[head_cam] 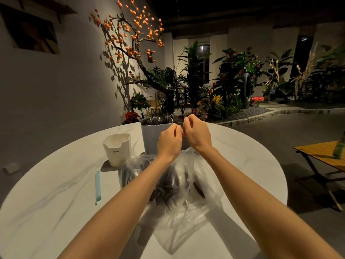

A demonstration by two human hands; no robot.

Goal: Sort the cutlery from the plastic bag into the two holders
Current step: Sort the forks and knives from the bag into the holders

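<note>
A clear plastic bag [179,208] full of dark cutlery [166,191] lies on the round white table [56,202], under my forearms. Above its far end my left hand [169,142] and right hand [197,132] meet with fingers curled, pinching something small between them; it looks like the bag's top, but I cannot make it out. A small white holder [116,148] stands at the left on a dark tray. A taller pale grey holder [152,135] stands behind my left hand, with dark cutlery handles showing at its rim.
A light blue strip [97,187] lies on the table left of the bag. Beyond the table is a white wall with an orange-fruited branch [130,34] and a bed of plants. A wooden folding table [323,154] with a green bottle stands at the right.
</note>
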